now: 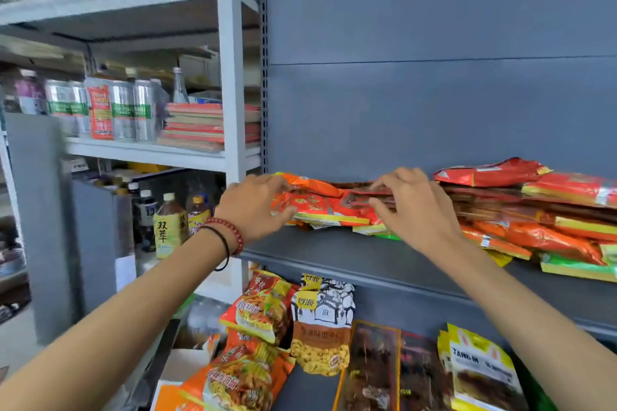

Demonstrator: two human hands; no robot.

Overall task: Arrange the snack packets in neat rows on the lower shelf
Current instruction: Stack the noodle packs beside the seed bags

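On the grey upper shelf (pixel 334 253), a heap of snack packets (pixel 320 207) lies flat. The left hand (pixel 253 207) clamps its nine-o'clock end and the right hand (pixel 414 207) pinches packets toward three o'clock. At six o'clock, the lower shelf (pixel 307 390) holds noodle packets (pixel 257 307), a seed bag (pixel 322 327) and dark pouches (pixel 370 370).

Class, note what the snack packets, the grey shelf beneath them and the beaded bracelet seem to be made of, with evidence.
The snack packets: glossy plastic or foil film; crinkles, bright glints. The grey shelf: probably matt painted metal; thin, smooth, folded front lip. The beaded bracelet: polished red beads; material unclear.
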